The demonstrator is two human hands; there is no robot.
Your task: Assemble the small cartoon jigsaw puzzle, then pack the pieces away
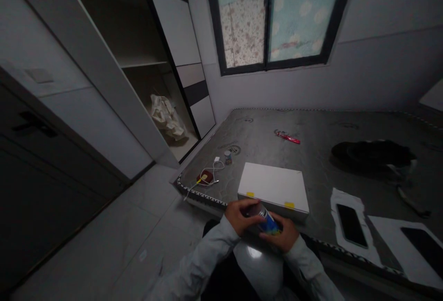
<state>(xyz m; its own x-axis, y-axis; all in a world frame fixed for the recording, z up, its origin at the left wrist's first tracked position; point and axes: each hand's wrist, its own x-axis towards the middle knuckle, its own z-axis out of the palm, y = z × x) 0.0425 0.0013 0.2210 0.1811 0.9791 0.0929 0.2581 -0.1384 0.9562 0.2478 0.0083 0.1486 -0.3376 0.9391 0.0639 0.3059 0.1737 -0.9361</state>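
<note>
A small can (pixel 270 225) with a blue label and a duller, brownish top end lies tilted between my two hands, just in front of the mattress edge. My left hand (pixel 239 218) curls its thumb and fingers around the top end. Around the lower, blue part, my right hand (pixel 285 234) is closed from the right side. Both palms hide much of the can. Directly beyond them is a white box (pixel 273 183) with two yellow tabs on its front edge.
On the grey mattress (pixel 256 130) are a small jar (pixel 227 157), a white cable (pixel 216 167) by a dark red item (pixel 205 177), a red tool-like object (pixel 289 138), a black bag-like item (pixel 374 155) and a phone (pixel 351 225) on white paper. An open wardrobe (pixel 173 75) stands left.
</note>
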